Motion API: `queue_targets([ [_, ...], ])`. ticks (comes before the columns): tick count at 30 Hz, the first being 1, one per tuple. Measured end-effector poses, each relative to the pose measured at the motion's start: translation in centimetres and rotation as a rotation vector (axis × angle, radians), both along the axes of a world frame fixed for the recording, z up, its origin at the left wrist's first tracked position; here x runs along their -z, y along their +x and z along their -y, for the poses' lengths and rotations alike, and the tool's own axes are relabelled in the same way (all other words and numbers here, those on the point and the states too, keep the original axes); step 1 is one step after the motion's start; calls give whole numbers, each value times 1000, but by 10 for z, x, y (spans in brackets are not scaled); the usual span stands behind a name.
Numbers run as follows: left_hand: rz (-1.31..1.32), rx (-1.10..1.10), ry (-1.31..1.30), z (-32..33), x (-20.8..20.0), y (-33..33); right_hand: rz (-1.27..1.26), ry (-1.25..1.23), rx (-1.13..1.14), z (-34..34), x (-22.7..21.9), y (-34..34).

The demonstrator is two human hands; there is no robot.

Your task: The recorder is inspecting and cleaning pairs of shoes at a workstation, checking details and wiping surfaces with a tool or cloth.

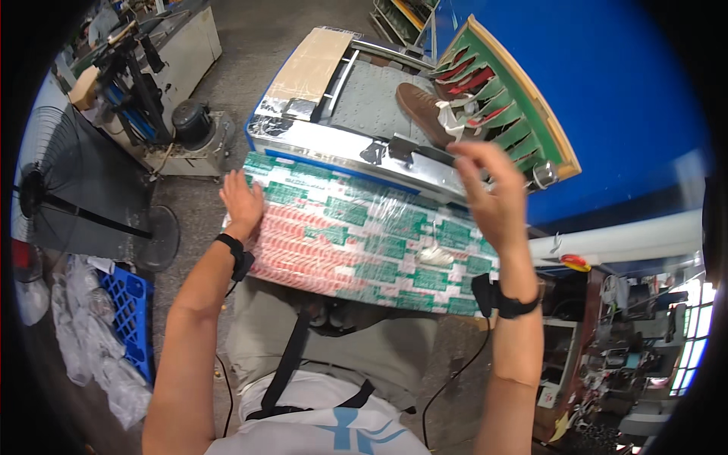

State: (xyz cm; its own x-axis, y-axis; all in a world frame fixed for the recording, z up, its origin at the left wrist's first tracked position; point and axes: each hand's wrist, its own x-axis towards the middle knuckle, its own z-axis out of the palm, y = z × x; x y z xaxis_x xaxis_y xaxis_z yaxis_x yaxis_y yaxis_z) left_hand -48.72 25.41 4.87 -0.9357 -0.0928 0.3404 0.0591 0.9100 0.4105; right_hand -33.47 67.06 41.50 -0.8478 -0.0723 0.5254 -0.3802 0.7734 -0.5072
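My left hand [243, 203] lies flat with fingers stretched out on the left end of a board [326, 220] wrapped in green, white and red printed film. My right hand [497, 189] is raised over the board's right end, close to the metal edge of the conveyor; its fingers are curved and apart, with nothing visible in them. Beyond it, a brown shoe [422, 112] sits on the grey conveyor belt [368, 98], partly under green and red curtain strips [493, 95]. A small crumpled white piece [435, 255] rests on the board.
A blue machine [614, 98] rises at the right behind the curtain's frame. To the left stand a black fan [34, 189], a motor [192, 123] and a blue plastic crate [123, 315] beside clear bags. Cardboard [315, 64] covers the conveyor's far left side. Cables hang from both wristbands.
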Motion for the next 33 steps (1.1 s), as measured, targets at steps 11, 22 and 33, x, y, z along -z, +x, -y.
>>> queue_targets([
  [11, 157, -84, -59, -44, -12, 4, 380, 251, 317, -202, 218, -130],
  [22, 165, -87, -100, -37, -26, 1, 371, 813, 451, -285, 210, -275],
  [33, 211, -106, -106, -39, -22, -1, 278, 763, 323, -230, 175, -257],
])
